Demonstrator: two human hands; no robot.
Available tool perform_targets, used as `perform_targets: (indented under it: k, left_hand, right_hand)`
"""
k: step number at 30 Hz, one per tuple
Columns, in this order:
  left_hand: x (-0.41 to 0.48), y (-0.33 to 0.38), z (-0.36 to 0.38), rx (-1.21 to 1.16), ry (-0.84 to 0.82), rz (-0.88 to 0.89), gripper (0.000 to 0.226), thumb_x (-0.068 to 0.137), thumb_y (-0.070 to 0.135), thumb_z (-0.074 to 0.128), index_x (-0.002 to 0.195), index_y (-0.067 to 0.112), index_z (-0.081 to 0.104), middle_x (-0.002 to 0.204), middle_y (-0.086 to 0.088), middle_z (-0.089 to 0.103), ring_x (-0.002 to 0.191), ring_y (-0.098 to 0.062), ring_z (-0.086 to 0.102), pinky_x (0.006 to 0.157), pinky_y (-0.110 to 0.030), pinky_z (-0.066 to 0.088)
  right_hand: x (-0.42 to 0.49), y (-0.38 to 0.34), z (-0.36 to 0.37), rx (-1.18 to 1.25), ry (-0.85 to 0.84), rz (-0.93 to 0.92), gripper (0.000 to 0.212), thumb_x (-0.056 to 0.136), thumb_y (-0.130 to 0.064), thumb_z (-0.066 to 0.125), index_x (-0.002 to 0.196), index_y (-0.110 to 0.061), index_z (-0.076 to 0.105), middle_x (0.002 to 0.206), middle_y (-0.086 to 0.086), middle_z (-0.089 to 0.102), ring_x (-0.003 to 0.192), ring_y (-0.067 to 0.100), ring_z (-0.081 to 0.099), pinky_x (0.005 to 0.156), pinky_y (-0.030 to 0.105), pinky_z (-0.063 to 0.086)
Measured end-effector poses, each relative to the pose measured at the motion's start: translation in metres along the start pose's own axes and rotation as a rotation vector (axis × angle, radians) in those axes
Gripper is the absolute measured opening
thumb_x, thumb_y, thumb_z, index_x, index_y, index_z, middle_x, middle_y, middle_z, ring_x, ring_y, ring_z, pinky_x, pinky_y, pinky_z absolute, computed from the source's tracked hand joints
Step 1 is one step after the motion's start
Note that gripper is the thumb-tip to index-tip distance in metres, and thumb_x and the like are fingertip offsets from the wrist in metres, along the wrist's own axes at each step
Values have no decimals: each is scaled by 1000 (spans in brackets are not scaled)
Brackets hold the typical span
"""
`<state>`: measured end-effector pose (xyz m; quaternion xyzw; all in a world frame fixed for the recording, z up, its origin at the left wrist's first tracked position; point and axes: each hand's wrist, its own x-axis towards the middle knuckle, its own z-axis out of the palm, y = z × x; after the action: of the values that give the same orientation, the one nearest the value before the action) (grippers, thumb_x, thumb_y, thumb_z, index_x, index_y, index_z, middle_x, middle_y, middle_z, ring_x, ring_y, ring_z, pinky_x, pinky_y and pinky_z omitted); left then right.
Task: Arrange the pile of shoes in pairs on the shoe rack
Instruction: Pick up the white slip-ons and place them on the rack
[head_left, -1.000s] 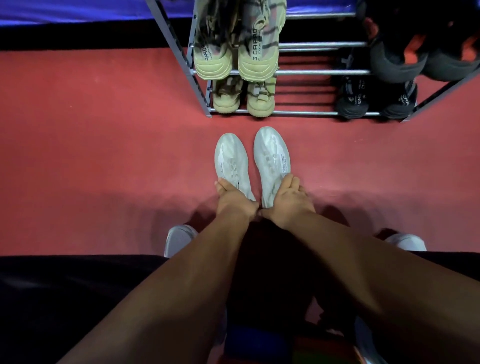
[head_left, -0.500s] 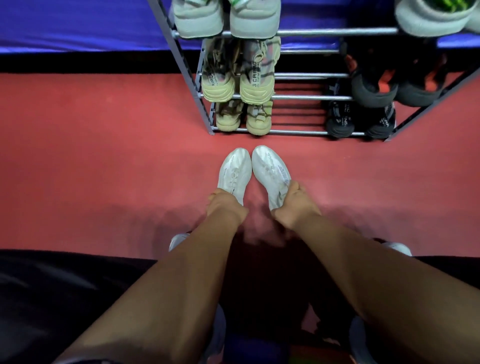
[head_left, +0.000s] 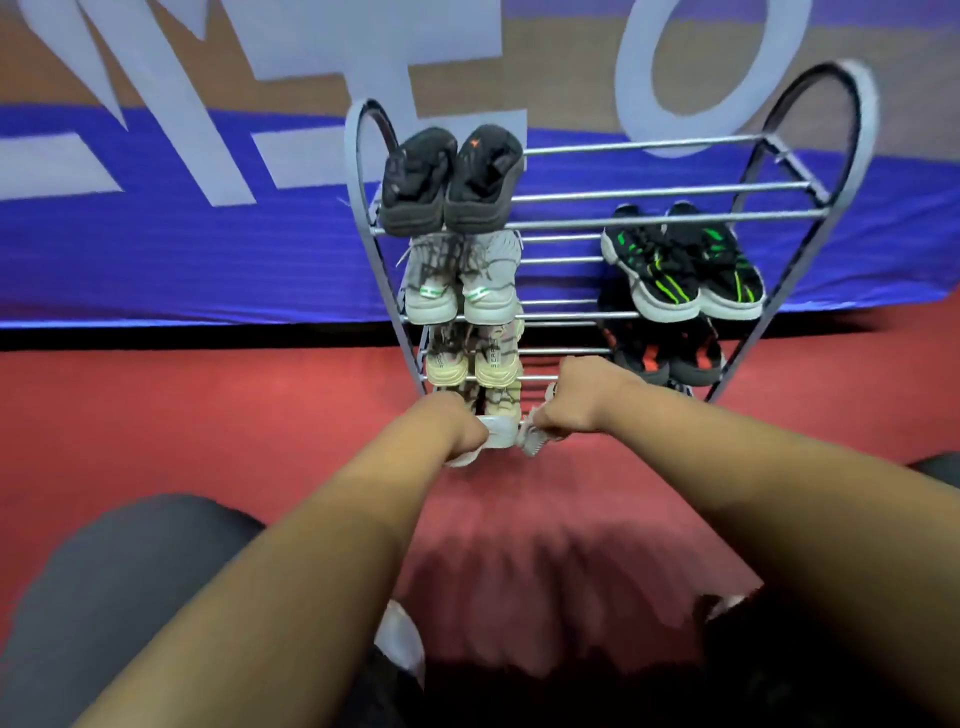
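now lifting a pale pair toward the shoe rack (head_left: 613, 223)
left hand (head_left: 457, 428) and right hand (head_left: 571, 397) each grip a white shoe (head_left: 501, 434), side by side, matched for one free shelf.

A red floor (head_left: 182, 441) runs up to a blue banner (head_left: 182, 249) with large pale letters (head_left: 171, 93). A brown wall (head_left: 561, 67) shows above. Dark trousers (head_left: 104, 582) fill the lower left.

- Looks like indoor sports hall/gym, not a home
- red floor (head_left: 208, 441), big blue banner (head_left: 182, 249) w/ pale block letters
- metal shoe rack (head_left: 649, 195) stacked w/ sneaker pairs
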<state>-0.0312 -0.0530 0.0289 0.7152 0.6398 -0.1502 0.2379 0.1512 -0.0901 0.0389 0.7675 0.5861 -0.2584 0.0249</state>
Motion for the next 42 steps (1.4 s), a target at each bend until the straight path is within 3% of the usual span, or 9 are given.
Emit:
perform_targets:
  k: [4,9,13,21,25,29,33,37,42]
  left_hand:
    - [-42,12,-65,-50,157,108,40,88,34,62,117,7,70,118,-16,71,98,-33,66,75,-29,48]
    - [-103,18,-123,-243,409,224,41,69,50,65,101,25,63,96,1,70,90,-23,66,77,-34,57]
    - [-145,35,-155,-363,597,280,29,66,48,67,82,24,64,75,5,67,74,-17,65,67,-34,56]
    - [-138,99,-172,-562,825,439,33,67,53,59,81,24,58,87,1,64,82,-23,61,63,-38,46]
    - [-89,146,-157,-596,818,501,41,85,54,59,100,16,58,106,-7,58,100,-34,57,79,-43,49]
    - [-50,192,-145,-641,797,449,42,99,42,61,121,7,55,123,-13,50,114,-35,50,86,-36,40]
    - [-16,225,-139,-671,798,379,51,102,41,60,134,3,51,135,-19,47,124,-40,44,98,-46,42]
    - [8,252,-135,-674,816,353,53,104,41,58,139,2,49,137,-20,45,125,-40,41,103,-49,41]
    - [31,278,-127,-654,858,320,52,105,42,58,136,2,48,136,-20,43,121,-40,40,102,-54,45]
  right_hand:
    - [-49,-3,-79,-27,197,-43,52,74,-62,72,79,-11,67,81,9,67,81,32,62,71,34,55]
    - [-107,17,-136,297,447,-69,73,65,-57,71,132,-30,61,111,0,71,98,23,67,84,36,56]
    - [-139,29,-162,507,657,-73,73,67,-55,70,136,-37,59,113,-5,66,99,19,63,78,34,49]
    - [-141,72,-180,772,1028,-47,72,71,-46,74,140,-33,60,121,-10,70,114,15,63,93,34,51]
    - [-114,99,-184,855,1093,-21,55,79,-46,77,128,-26,60,99,-14,64,95,15,59,77,35,45]
    - [-83,120,-190,942,1137,58,88,82,-50,77,160,-26,42,138,-5,62,126,16,56,92,26,38]
    - [-48,130,-194,907,1161,46,76,84,-48,76,152,-27,49,113,-10,57,111,14,55,84,29,39]
    - [-10,139,-194,857,1115,52,78,79,-59,72,149,-33,49,123,-11,65,114,18,60,91,38,52]
    - [25,149,-191,782,1085,44,84,88,-50,72,160,-24,38,146,-6,56,132,19,51,103,37,46]
